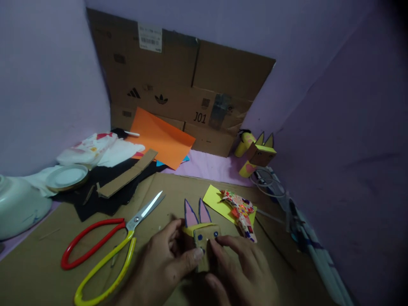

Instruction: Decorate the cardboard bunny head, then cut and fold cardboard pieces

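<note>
A small cardboard animal head (206, 253) stands upright between my hands, with pink ears outlined in dark blue, a yellow top and blue dots for eyes. My left hand (170, 255) grips its left side, thumb on the front near the lower edge and fingers behind. My right hand (244, 265) is closed at the right side, its fingertips pressed on the front just under the right eye. Whether a tiny piece sits under those fingertips is hidden. Left of my hands lie large scissors (136, 219) with one red and one yellow handle, blades slightly apart.
A patterned glue gun (239, 208) lies on yellow paper (212, 197) to the right. Behind it stands another cardboard animal figure (262, 156). Orange paper (162, 136), a cardboard strip (127, 174), black sheets (108, 204), a lid (67, 176) and a white bowl (21, 208) occupy the left and back.
</note>
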`<state>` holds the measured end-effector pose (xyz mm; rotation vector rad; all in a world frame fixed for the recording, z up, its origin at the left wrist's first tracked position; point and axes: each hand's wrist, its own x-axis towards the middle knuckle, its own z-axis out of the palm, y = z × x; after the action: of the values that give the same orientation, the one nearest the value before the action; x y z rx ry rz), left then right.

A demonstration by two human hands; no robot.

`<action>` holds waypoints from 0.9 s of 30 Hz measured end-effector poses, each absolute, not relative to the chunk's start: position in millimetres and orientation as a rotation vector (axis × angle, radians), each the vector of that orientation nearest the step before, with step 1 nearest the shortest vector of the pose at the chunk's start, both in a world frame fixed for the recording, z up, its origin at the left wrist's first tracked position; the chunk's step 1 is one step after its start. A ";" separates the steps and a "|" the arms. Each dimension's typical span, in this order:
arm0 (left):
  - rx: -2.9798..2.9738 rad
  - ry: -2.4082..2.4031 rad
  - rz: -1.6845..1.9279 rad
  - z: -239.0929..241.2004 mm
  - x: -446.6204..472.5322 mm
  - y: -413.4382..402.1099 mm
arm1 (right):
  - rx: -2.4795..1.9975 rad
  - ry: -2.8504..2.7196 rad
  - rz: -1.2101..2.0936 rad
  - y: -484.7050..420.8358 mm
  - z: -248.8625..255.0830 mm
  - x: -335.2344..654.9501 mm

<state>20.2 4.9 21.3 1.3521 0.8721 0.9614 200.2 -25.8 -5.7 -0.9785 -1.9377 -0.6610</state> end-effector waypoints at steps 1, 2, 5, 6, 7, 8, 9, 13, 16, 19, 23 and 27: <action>1.349 0.859 0.965 21.8 20.5 4.6 | -0.989 -1.951 -0.674 -25.7 -7.0 200.6; 1.351 0.852 0.965 22.3 20.9 4.5 | -1.000 -1.961 -0.685 -25.4 -8.5 201.3; 1.362 0.859 0.966 22.8 21.9 5.0 | -1.006 -1.992 -0.733 -23.5 -12.5 205.4; 1.366 0.867 0.966 22.7 22.1 5.3 | -1.003 -2.003 -0.750 -22.8 -13.3 206.7; 1.366 0.873 0.969 22.5 22.3 5.6 | -1.000 -2.010 -0.765 -22.1 -13.8 207.6; 1.367 0.873 0.976 22.3 22.3 5.8 | -1.000 -2.014 -0.772 -21.7 -14.2 207.9; 1.366 0.879 0.976 22.1 22.2 5.8 | -1.002 -2.017 -0.771 -21.4 -14.5 207.4; 1.392 0.924 0.973 20.8 21.2 4.6 | -1.057 -1.992 -0.707 -21.4 -17.1 199.2; 1.369 0.907 0.980 20.8 21.1 3.8 | -1.079 -1.965 -0.619 -21.6 -20.9 191.8; 1.344 0.898 0.962 21.8 21.3 3.9 | -1.078 -1.891 -0.502 -23.3 -23.9 188.8; 1.370 0.923 0.951 21.9 21.0 3.6 | -1.074 -1.839 -0.352 -27.3 -23.4 189.5; 1.369 0.900 0.945 22.3 21.1 2.4 | -1.073 -1.801 -0.319 -28.0 -21.2 186.6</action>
<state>21.1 2.4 22.3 1.3687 0.8999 0.9447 186.6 -28.0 -21.2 -1.0726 -1.8009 -0.3192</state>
